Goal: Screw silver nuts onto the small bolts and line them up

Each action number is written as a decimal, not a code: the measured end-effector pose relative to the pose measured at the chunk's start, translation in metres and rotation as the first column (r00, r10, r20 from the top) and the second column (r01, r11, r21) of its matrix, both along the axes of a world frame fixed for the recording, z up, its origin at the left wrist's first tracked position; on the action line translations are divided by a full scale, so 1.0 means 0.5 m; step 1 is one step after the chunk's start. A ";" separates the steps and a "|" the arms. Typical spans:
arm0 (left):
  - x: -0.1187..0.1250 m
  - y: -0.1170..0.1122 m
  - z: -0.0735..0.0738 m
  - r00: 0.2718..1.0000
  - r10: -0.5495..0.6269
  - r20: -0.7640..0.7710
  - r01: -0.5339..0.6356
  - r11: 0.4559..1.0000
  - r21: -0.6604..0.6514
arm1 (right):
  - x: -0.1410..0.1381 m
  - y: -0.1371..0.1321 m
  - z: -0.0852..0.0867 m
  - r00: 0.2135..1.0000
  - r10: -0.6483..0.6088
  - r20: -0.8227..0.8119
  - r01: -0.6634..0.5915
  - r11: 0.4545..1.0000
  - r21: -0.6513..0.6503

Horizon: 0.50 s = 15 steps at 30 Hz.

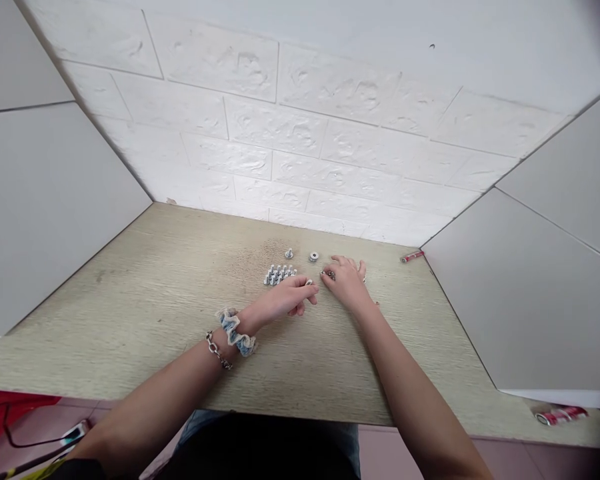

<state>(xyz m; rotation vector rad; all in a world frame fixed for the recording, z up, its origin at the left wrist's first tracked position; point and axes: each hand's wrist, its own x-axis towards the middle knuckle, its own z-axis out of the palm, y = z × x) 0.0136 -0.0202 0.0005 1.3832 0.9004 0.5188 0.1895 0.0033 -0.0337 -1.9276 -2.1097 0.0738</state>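
Observation:
My left hand [296, 297] is closed, with a small pale metal piece [309, 283] pinched between thumb and fingertips; its exact kind is too small to make out. Just to the right, my right hand [349, 281] reaches palm down with its fingers apart over small dark metal parts [331, 275], which it partly covers. Several silvery bolts [280, 272] stand in close rows behind my left hand. Farther back, a single bolt [289, 254] stands upright beside a round metal piece with a dark centre hole [314, 256].
The worn wooden tabletop [180, 287] meets a white brick-patterned wall [300, 133] at the back. Grey panels [60, 200] bound both sides. One red battery-like cylinder [412, 256] lies at the right back corner, another red cylinder [561, 416] at the right front.

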 end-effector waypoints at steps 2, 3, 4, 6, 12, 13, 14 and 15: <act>0.003 0.002 -0.006 1.000 0.002 -0.019 -0.002 1.000 -0.003 | -0.005 -0.003 0.005 0.999 0.019 -0.028 -0.017 0.999 0.043; 0.004 0.004 -0.009 1.000 0.005 -0.028 -0.005 1.000 0.001 | -0.007 -0.005 0.010 0.998 0.025 -0.063 -0.020 0.997 0.071; 0.006 0.005 -0.012 0.999 0.008 -0.039 -0.008 1.000 0.011 | -0.008 -0.007 0.016 0.993 0.035 -0.114 -0.024 0.995 0.102; 0.007 0.009 -0.018 0.998 0.018 -0.065 -0.015 0.999 0.044 | -0.010 -0.015 0.034 0.964 0.090 -0.252 -0.050 0.986 0.161; 0.006 0.012 -0.025 0.990 0.024 -0.138 -0.002 0.988 0.154 | -0.023 -0.045 0.077 0.834 0.342 -0.433 -0.288 0.939 0.186; 0.005 0.013 -0.024 0.987 0.026 -0.158 0.003 0.984 0.176 | -0.027 -0.048 0.078 0.839 0.358 -0.411 -0.311 0.933 0.179; 0.005 0.013 -0.024 0.983 0.032 -0.182 0.006 0.978 0.206 | -0.030 -0.050 0.078 0.846 0.370 -0.383 -0.326 0.929 0.176; 0.005 0.013 -0.024 0.977 0.045 -0.207 0.007 0.970 0.245 | -0.033 -0.052 0.077 0.855 0.378 -0.355 -0.336 0.925 0.178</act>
